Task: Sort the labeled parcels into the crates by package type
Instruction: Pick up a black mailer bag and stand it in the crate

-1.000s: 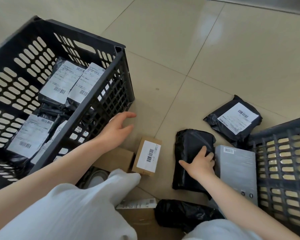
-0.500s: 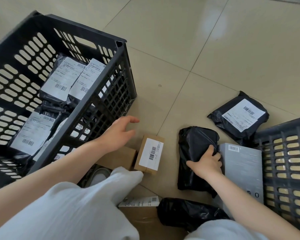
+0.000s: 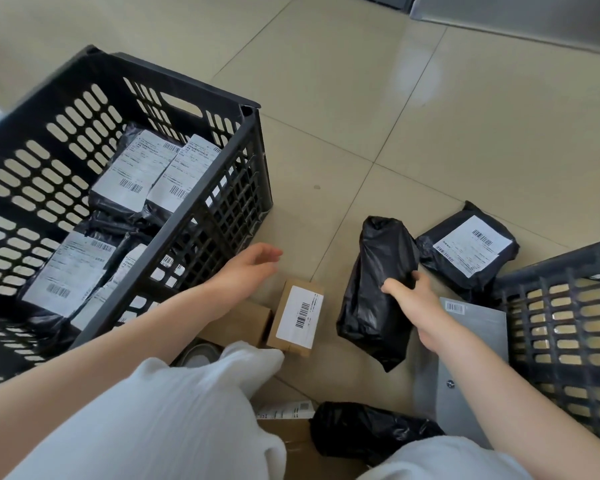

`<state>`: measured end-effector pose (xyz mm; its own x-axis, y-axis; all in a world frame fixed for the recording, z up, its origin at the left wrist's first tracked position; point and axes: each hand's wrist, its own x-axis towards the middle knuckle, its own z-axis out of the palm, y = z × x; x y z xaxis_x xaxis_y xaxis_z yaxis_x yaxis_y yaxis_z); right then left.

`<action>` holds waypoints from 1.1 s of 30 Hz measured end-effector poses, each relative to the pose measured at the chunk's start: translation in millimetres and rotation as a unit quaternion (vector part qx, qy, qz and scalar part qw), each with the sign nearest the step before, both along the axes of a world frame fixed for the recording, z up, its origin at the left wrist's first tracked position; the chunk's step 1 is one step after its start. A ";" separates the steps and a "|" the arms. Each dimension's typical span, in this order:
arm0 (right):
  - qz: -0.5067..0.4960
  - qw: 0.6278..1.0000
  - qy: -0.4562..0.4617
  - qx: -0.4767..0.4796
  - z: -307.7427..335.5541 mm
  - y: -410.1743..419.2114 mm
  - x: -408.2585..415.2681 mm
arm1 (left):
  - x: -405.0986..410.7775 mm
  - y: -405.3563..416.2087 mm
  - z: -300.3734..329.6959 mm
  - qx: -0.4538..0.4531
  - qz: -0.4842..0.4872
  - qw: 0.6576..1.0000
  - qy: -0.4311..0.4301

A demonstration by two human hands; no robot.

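Glossy beige tiled floor, thin dark grout lines, soft pale glare on the tiles, grey metal panel along the far edge

The left crate is black with slotted walls, its bags black under white barcoded labels; the right crate black too; the held bag glossy black; the small box brown, white-labelled; the flat box grey; the floor beige tile.
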<state>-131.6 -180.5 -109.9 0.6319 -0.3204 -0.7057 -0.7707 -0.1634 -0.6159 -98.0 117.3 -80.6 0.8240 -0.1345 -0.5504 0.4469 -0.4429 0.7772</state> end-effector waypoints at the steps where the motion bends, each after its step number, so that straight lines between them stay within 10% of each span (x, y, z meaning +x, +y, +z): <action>1: -0.011 1.000 -0.008 0.019 5.4 1.2 3.6 | -0.3 -3.0 1.2 -0.027 0.025 0.999 0.019; 14: -0.022 0.969 -0.070 0.237 108.0 34.7 38.1 | 24.8 -36.1 39.7 -0.294 0.129 0.919 0.229; 21: -0.023 0.942 -0.115 0.313 134.2 55.7 30.9 | 28.2 -57.6 72.4 -0.251 -0.061 0.943 0.208; 33: -0.082 0.951 -0.124 0.272 141.9 57.5 29.2 | 17.0 -35.2 90.5 -0.310 0.074 0.917 0.241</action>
<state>-102.4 -123.0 32.0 0.7733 -0.0601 -0.6312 -0.5782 0.3415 -0.7410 -81.0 82.1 10.0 0.5393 -0.4513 -0.7110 0.8244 0.1105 0.5552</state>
